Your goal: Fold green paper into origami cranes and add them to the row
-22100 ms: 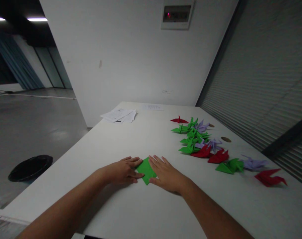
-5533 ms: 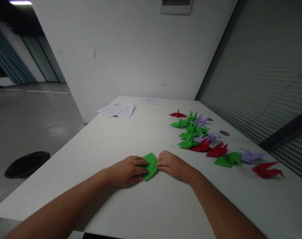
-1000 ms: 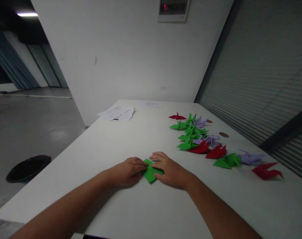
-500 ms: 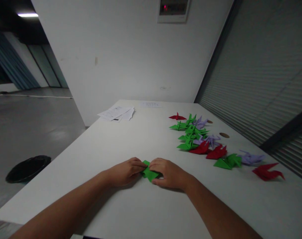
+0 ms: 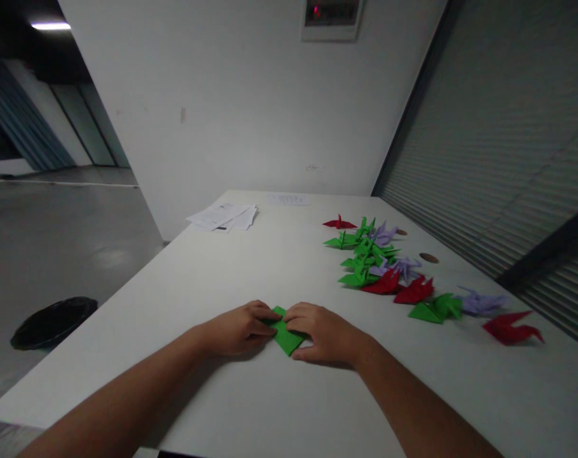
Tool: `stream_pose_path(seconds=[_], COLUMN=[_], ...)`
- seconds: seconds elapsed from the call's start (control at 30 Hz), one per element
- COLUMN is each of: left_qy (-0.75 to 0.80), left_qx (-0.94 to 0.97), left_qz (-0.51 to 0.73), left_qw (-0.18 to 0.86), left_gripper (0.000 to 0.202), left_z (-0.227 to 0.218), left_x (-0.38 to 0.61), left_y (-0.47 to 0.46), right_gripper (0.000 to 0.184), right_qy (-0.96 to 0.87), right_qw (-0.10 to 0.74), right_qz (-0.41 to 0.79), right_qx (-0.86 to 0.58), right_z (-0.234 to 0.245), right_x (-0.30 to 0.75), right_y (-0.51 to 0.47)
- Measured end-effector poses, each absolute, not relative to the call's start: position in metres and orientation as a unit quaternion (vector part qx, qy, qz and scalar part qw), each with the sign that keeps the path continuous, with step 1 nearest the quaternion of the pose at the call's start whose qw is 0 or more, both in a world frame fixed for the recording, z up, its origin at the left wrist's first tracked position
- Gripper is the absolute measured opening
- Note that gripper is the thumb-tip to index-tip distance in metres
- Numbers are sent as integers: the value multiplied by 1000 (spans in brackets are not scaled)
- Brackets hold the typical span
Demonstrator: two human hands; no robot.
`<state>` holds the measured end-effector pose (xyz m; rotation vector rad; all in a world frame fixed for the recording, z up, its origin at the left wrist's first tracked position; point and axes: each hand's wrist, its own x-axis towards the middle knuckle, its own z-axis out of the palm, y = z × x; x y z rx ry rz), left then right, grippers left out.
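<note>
A folded piece of green origami paper [image 5: 289, 340] lies on the white table [image 5: 264, 407] between my two hands. My left hand [image 5: 245, 327] pinches its left edge, the fingers bent and pressed together. On the other side, my right hand [image 5: 320, 332] has its fingertips on the right part of the paper, with the thumb low beside the near corner. The fingers cover the paper's left and right corners. Its far tip and near point show between the hands.
Green, red and purple paper cranes [image 5: 365, 277] are grouped along the right side; a red crane [image 5: 512, 327] sits nearest. Printed sheets [image 5: 222, 216] lie at the far left. A black-lined bin [image 5: 55, 323] stands on the floor at left. Blinds [image 5: 498, 159] flank the table's right side.
More of the green paper's near part now shows as a larger point toward me. Both hands stay in nearly the same place, with slight finger movement.
</note>
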<state>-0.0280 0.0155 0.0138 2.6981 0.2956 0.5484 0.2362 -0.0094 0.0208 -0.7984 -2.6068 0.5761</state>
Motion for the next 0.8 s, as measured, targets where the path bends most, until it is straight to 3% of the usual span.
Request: stream_pose_path(seconds=[0.17, 0.53, 0.8], left_qy=[112, 168, 186], left_qx=[961, 954, 952], left_qz=[183, 182, 195], left_qw=[175, 167, 143], left_gripper=[25, 23, 20], left_z=[15, 7, -3], left_x=[-28, -21, -17], left_y=[15, 15, 15], right_gripper=[43, 24, 32], right_qy=[-924, -930, -931], right_qw=[175, 166, 157], right_qz=[201, 176, 185], right_qx=[-274, -278, -271], right_z=[20, 24, 24], right_x=[236, 233, 235], right_y=[-8, -12, -10])
